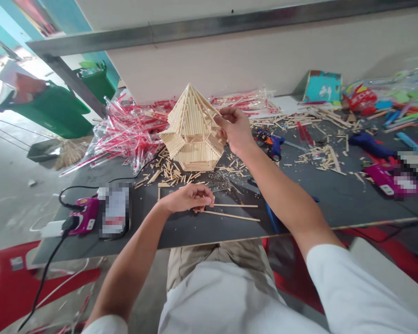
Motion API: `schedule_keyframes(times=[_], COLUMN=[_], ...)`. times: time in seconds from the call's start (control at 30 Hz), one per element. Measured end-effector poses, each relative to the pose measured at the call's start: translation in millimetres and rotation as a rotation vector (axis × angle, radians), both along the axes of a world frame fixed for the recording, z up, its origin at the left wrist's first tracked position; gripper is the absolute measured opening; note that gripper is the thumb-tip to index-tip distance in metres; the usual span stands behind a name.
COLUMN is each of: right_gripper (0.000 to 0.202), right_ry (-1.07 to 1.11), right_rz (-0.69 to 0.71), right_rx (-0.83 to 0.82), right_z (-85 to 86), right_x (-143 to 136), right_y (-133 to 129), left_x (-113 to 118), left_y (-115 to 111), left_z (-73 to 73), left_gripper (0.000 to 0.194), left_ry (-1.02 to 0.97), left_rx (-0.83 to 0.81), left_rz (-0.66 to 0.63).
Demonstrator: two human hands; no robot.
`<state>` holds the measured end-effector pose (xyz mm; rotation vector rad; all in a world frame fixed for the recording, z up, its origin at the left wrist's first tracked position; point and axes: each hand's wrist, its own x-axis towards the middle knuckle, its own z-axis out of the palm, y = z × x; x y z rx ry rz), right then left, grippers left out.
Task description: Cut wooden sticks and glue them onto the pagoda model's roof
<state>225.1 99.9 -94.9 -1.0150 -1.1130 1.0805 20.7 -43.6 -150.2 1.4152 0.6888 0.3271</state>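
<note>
A small pagoda-like model [194, 134] made of thin wooden sticks stands upright on the dark table [181, 232]. My right hand [235, 130] is closed at the right side of its pointed roof, thumb and fingers pinched on the roof's edge. In front of the model, my left hand [191, 198] is low over the table with its fingers curled. Two long thin sticks [235, 205] extend to the right from beside its fingertips; whether the fingers grip them is unclear.
Red and clear plastic wrappers [132, 130] pile up at the back left. A phone [114, 211] and a magenta power strip [85, 215] lie at left. Blue glue gun [273, 143] and stick scraps [327, 157] are at right. Green bins [52, 109] stand beyond the table.
</note>
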Motion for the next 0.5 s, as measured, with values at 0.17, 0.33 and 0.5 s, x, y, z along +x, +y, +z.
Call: schedule_keyframes(times=[0.17,0.33,0.5], right_gripper=[0.037,0.029,0.029], right_ry=[-0.04,0.028,0.07], right_rz=[-0.078,-0.087,-0.076], right_rx=[-0.001,-0.027,-0.211], right_z=[-1.8,-3.1,0.0], right_x=[-1,0,9], right_y=[-2,-5,-7], left_x=[0,0,-2], left_y=[0,0,0], left_z=[0.8,1.2,1.2], left_gripper=[0.041,0.04,0.041], left_ry=[0.0,-0.003,-0.006], left_rx=[-0.002,0.008,0.017], left_rz=[-0.004,-0.013,-0.022])
